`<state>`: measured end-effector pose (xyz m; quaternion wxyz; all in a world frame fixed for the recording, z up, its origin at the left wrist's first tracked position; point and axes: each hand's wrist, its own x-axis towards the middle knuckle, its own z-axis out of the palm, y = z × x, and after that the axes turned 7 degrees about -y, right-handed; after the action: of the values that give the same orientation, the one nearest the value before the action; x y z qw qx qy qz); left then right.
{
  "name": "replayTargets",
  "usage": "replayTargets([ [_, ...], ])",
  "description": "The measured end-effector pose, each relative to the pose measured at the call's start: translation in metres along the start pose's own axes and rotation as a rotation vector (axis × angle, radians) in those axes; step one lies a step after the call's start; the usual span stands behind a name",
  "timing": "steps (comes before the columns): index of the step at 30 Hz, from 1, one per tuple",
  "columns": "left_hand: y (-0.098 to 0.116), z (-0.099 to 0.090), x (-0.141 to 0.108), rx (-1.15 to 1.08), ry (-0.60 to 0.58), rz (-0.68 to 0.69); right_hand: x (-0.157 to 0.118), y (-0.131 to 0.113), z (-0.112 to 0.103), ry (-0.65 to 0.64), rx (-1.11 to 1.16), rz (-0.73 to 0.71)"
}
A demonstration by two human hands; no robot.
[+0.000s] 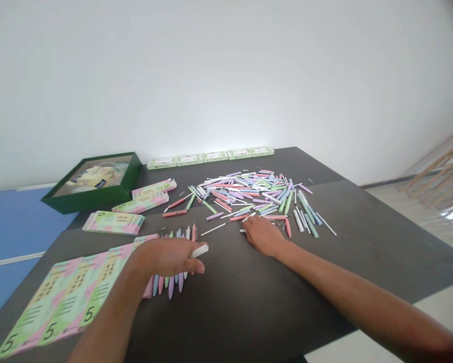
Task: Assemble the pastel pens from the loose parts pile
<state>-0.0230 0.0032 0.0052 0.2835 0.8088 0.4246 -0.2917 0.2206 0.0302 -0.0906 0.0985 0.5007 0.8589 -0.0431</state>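
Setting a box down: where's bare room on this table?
The widest bare patch lies between the row of pens and the right forearm. Another lies right of the loose pen pile. It's crowded in that pile and around the left hand, over the printed cards.

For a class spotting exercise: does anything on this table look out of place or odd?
Yes: the loose pastel pens lie jumbled across the dark table, pointing every way, unlike the tidy row of pens beside the left hand.

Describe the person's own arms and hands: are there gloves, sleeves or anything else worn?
The left hand and right hand are ungloved. The left forearm and right forearm are bare, with no sleeves in view. No watch or bracelet shows on either.
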Motion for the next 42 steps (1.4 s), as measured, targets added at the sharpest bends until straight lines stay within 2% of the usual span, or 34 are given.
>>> replayTargets([
  [5,-0.002,0.000,0.001,-0.063,-0.038,0.009,0.022,-0.013,-0.009,0.018,0.025,0.021],
  [12,0.000,-0.004,-0.004,-0.099,-0.063,0.057,0.062,-0.030,-0.016,-0.007,-0.007,-0.164],
  [18,0.000,-0.005,-0.008,-0.137,-0.045,0.057,0.074,-0.029,-0.015,-0.047,-0.078,-0.270],
  [22,0.001,-0.004,-0.010,-0.124,-0.030,0.061,0.072,-0.030,-0.020,-0.070,-0.099,-0.294],
  [29,0.005,-0.005,-0.014,-0.099,0.013,0.007,0.062,-0.019,-0.040,-0.164,-0.114,-0.320],
  [33,0.006,-0.006,-0.015,-0.108,-0.002,0.008,0.052,-0.012,-0.044,-0.218,-0.136,-0.350],
  [36,0.003,-0.004,-0.012,-0.140,0.000,0.032,0.039,-0.008,-0.048,-0.212,-0.166,-0.377],
  [39,-0.001,-0.002,-0.005,-0.195,-0.027,0.078,0.022,-0.003,-0.062,-0.168,-0.198,-0.416],
  [42,-0.002,-0.001,0.000,-0.230,-0.067,0.081,0.002,0.000,-0.089,-0.132,-0.221,-0.409],
])
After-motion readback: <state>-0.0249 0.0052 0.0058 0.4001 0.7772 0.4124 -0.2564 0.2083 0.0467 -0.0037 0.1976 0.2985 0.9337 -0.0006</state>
